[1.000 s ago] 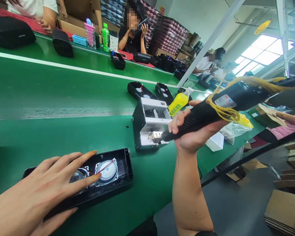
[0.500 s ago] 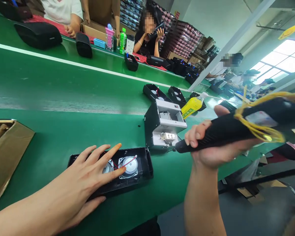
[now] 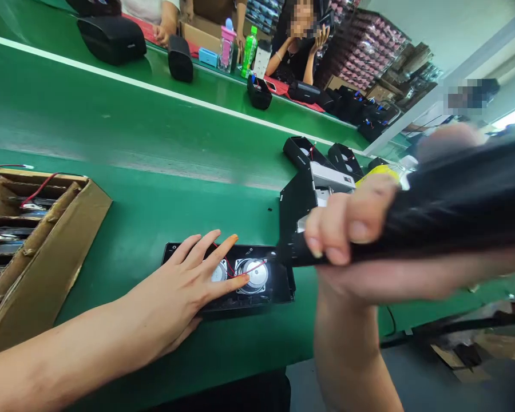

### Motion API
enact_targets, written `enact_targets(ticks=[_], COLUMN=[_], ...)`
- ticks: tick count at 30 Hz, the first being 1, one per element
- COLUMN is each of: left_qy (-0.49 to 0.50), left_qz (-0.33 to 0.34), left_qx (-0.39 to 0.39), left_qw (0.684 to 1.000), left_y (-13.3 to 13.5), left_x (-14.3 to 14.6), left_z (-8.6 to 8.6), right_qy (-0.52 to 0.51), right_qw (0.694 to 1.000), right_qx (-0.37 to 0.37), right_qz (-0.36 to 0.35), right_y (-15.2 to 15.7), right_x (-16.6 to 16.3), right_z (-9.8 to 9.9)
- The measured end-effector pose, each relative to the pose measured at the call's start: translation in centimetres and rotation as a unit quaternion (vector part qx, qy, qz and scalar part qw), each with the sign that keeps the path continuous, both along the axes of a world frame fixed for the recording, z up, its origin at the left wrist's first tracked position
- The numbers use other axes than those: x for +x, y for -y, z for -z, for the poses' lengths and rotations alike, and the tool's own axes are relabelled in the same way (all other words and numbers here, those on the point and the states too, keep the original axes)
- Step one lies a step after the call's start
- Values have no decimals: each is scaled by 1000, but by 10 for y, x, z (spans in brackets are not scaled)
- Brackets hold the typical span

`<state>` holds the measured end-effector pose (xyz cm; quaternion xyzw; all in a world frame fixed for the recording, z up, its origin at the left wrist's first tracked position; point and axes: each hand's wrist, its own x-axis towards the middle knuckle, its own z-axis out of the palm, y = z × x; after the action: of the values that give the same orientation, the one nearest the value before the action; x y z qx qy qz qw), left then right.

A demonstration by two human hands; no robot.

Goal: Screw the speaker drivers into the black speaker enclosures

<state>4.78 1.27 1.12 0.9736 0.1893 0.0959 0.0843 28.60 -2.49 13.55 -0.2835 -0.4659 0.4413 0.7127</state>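
Observation:
My left hand (image 3: pixel 178 289) lies with fingers spread over a black speaker housing (image 3: pixel 281 292), steadying or resting on it. Two round speaker drivers (image 3: pixel 260 276) with red wires show inside, one partly under the fingers. My right hand (image 3: pixel 347 229) is wrapped round a black electric screwdriver (image 3: pixel 459 197), blurred by motion and held nearly level. Its tip is over the right end of the housing; whether it touches cannot be made out. Behind the right hand stands a black and silver screw feeder (image 3: pixel 296 200), partly hidden.
A cardboard box (image 3: pixel 79 252) of wired parts stands at left. Beyond the feeder lie more speaker housings (image 3: pixel 304 151) and a yellow-labelled bottle (image 3: pixel 384 170). Across the green bench (image 3: pixel 129 223), co-workers sit behind finished-looking speakers (image 3: pixel 111 40) and a green bottle (image 3: pixel 249 52).
My right hand has brought the screwdriver tip from the screw feeder's front to the housing's right end. My left hand stays on the housing. The view has shifted left and down.

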Motion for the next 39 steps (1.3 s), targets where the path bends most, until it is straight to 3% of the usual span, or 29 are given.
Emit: enact_targets(ticks=[4,12,32,39], left_qy=[3,-39,-51,-61], left_qz=[-3,-3,6,1], left_qx=[-3,-17,-7,-11], left_qw=[1000,999,999,998], left_y=[-1,-3,-4,-4], left_x=[2,3,5,6], left_z=[3,-4,-9,-10], right_qy=[-4,-11,27,28], right_qw=[1000,999,998,999], right_qx=[-4,-26,9,11], right_qz=[21,30,58,27], right_y=[-26,-40,-45,-44], right_x=[-31,-35,-35,-34], right_z=[25,57,72,76])
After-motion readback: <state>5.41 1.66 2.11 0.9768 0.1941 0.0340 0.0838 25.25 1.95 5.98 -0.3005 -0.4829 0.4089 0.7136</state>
